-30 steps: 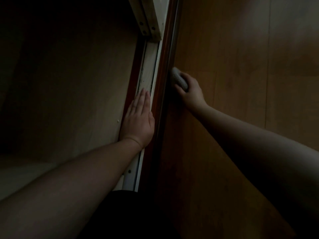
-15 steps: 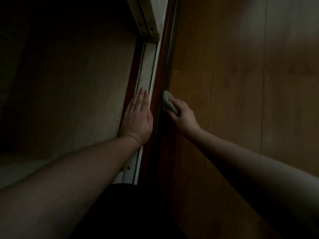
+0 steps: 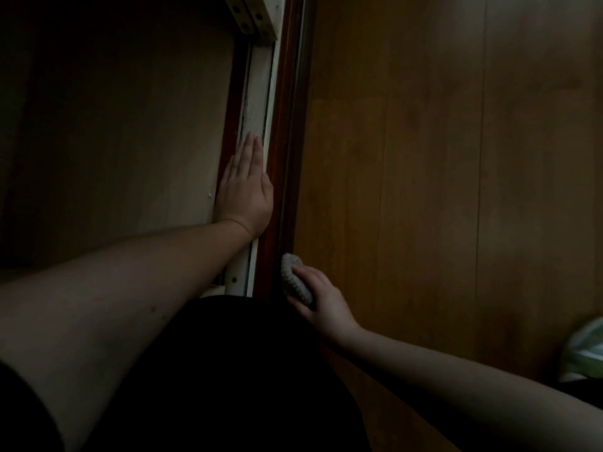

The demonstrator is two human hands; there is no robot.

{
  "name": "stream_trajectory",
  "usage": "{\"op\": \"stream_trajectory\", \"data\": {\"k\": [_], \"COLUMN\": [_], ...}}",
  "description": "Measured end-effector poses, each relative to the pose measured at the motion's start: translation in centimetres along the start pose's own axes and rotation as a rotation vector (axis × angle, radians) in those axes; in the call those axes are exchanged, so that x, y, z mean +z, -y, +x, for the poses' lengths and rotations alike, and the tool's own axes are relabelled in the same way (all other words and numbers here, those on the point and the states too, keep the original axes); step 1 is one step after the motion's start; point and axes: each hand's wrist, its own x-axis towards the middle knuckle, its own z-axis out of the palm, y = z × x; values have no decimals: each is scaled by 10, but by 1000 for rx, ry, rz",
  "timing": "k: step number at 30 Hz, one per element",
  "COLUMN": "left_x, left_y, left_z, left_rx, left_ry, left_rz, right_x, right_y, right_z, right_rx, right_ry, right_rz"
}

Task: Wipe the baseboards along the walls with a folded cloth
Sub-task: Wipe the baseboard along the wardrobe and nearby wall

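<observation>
- Wood-grain flooring (image 3: 440, 190) in an orange-brown tone fills the right side of the dim view, its plank seams running away from the camera.
- A dark reddish-brown baseboard (image 3: 287, 158) runs up the middle of the view, with a pale white track (image 3: 257, 102) lying just beside it on the left.
- Left of the track a beige panel (image 3: 130, 125) falls into deep shadow.
- The left hand (image 3: 244, 190) lies flat on the white track, fingers straight and pressed together, holding nothing.
- The right hand (image 3: 321, 300) grips the folded cloth (image 3: 293, 277), fingers curled round it, at the foot of the baseboard near the camera.
- The cloth is grey and ribbed, and it touches the baseboard's right face where the baseboard meets the floor.
- A pale green bag (image 3: 585, 350) shows at the right edge, well apart from both hands.
- Dark clothing (image 3: 228, 370) fills the lower middle between the two forearms.
</observation>
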Motion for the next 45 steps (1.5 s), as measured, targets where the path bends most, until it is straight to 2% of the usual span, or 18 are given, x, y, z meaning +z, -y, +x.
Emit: {"op": "stream_trajectory", "data": {"k": [5, 11, 15, 21, 26, 30, 40, 45], "left_x": [1, 4, 6, 5, 9, 7, 2, -2], "left_y": [1, 4, 5, 3, 5, 4, 1, -1], "left_z": [2, 3, 2, 2, 1, 1, 0, -1], "left_rx": [-3, 13, 8, 11, 11, 15, -1, -8], "left_ry": [-7, -20, -22, -20, -37, -31, -16, 2], "left_rz": [-2, -14, -38, -28, -37, -38, -3, 0], "right_x": [-22, -94, -149, -190, -184, -171, -58, -33], "right_y": [-17, 3, 48, 112, 125, 105, 28, 15], "right_z": [3, 77, 144, 233, 258, 241, 92, 52], "right_rx": [7, -3, -29, 43, 92, 107, 131, 210], "right_ry": [67, -272, -376, -338, -242, -206, -130, -25], "right_rz": [101, 123, 178, 231, 238, 212, 216, 276]}}
